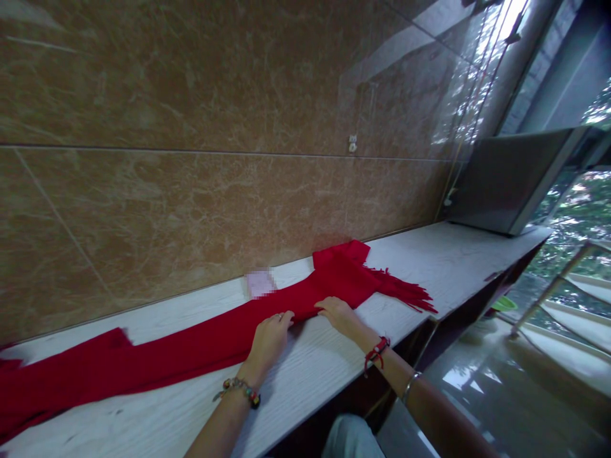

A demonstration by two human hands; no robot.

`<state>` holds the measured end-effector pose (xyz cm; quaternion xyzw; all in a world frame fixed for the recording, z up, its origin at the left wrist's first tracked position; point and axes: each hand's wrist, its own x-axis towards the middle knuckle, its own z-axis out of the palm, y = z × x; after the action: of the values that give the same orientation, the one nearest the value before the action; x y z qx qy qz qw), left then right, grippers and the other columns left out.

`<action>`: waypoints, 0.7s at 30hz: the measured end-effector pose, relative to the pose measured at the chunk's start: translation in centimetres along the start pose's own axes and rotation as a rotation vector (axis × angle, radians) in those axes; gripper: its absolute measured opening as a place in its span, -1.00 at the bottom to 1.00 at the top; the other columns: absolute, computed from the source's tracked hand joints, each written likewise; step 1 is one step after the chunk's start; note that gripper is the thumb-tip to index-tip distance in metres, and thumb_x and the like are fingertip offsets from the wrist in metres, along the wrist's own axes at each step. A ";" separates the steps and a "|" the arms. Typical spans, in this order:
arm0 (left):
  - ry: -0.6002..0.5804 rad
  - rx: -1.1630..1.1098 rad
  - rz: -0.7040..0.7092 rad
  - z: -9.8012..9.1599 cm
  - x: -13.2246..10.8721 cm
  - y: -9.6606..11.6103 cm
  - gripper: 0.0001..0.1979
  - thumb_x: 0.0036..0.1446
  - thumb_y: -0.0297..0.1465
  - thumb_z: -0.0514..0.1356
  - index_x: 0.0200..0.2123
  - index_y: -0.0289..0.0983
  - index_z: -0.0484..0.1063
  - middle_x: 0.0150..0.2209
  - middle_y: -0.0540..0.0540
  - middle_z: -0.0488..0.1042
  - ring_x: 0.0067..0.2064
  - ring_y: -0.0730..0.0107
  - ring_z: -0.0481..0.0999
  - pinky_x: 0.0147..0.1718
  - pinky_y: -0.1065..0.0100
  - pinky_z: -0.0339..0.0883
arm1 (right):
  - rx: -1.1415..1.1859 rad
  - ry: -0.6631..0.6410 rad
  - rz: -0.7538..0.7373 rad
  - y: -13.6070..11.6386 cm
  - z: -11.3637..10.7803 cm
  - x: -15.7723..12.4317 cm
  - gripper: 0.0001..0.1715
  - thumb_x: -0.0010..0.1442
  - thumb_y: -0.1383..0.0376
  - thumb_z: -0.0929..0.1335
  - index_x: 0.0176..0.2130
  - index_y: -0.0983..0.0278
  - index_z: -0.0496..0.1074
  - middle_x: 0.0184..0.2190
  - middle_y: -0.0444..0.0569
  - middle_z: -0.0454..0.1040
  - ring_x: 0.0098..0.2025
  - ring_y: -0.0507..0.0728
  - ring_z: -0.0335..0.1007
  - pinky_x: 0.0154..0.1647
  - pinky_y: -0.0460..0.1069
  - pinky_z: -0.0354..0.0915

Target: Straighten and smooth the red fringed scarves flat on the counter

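A long red scarf (pixel 191 346) with a fringed end (pixel 405 292) lies stretched along a white wooden counter (pixel 429 261) against the wall. My left hand (pixel 270 337) rests on the scarf's near edge at its middle, fingers curled and pinching the cloth. My right hand (pixel 337 312) lies just to the right, fingertips also gripping the same edge. Both wrists wear beaded bracelets.
A brown marble-tiled wall (pixel 191 159) runs behind the counter. A grey microwave-like box (pixel 506 184) stands at the counter's far right end. A small blurred pinkish patch (pixel 260 283) sits at the wall's base. Beyond the counter's front edge are a glossy floor and a railing (pixel 548 292).
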<state>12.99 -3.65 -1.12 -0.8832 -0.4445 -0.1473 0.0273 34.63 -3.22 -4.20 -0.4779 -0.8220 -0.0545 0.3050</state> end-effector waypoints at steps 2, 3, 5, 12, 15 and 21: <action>-0.012 0.029 -0.004 0.0 0.0 0.0 -0.78 0.21 -0.48 -0.07 -0.15 -0.26 0.31 -0.27 -0.15 0.49 -0.23 0.29 0.47 -0.30 0.35 0.29 | -0.015 -0.006 -0.005 0.0 -0.1 0.0 -0.83 0.13 0.43 0.26 -0.25 0.32 0.41 -0.33 0.03 0.45 -0.26 0.14 0.34 -0.18 0.07 0.27; -0.017 0.049 0.001 0.0 0.0 0.0 -0.78 0.21 -0.49 -0.08 -0.14 -0.27 0.31 -0.28 -0.15 0.49 -0.24 0.28 0.47 -0.32 0.34 0.29 | -0.022 -0.008 -0.006 -0.1 -0.2 0.0 -0.84 0.13 0.44 0.26 -0.28 0.32 0.41 -0.35 0.02 0.45 -0.28 0.14 0.33 -0.19 0.07 0.27; -0.022 0.085 0.019 -0.1 -0.1 0.0 -0.76 0.20 -0.52 -0.08 -0.15 -0.28 0.31 -0.30 -0.15 0.48 -0.26 0.28 0.47 -0.32 0.33 0.28 | -0.029 -0.009 -0.008 -0.3 -0.5 0.1 -0.84 0.14 0.45 0.25 -0.31 0.32 0.41 -0.36 0.01 0.43 -0.29 0.13 0.31 -0.20 0.07 0.27; 0.038 0.144 0.143 -0.3 -0.1 0.6 -0.86 0.15 -0.43 0.05 -0.22 -0.28 0.34 -0.12 -0.17 0.39 -0.09 0.18 0.35 -0.17 0.20 0.18 | 0.030 -0.010 -0.028 -0.6 -0.9 0.1 -0.82 0.14 0.48 0.22 -0.33 0.32 0.39 -0.36 -0.01 0.41 -0.28 0.10 0.29 -0.20 0.02 0.28; 0.052 0.146 0.197 -0.1 -0.1 0.7 -0.86 0.14 -0.47 0.05 -0.21 -0.30 0.33 -0.18 -0.15 0.41 -0.15 0.23 0.38 -0.19 0.23 0.17 | 0.008 -0.004 -0.035 -0.4 -0.6 -0.1 -0.81 0.16 0.46 0.22 -0.30 0.32 0.39 -0.37 -0.01 0.42 -0.29 0.11 0.30 -0.21 0.02 0.29; 0.061 0.073 0.143 0.1 0.0 0.2 -0.86 0.16 -0.46 0.05 -0.24 -0.28 0.38 -0.31 -0.09 0.47 -0.25 0.27 0.42 -0.25 0.26 0.17 | 0.026 0.013 -0.019 0.0 -0.1 -0.1 -0.79 0.15 0.50 0.21 -0.30 0.32 0.39 -0.35 -0.01 0.42 -0.27 0.09 0.32 -0.21 -0.01 0.30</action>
<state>13.19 -3.79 -1.23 -0.9061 -0.3844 -0.1558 0.0833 34.71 -3.30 -4.20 -0.4657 -0.8252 -0.0499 0.3158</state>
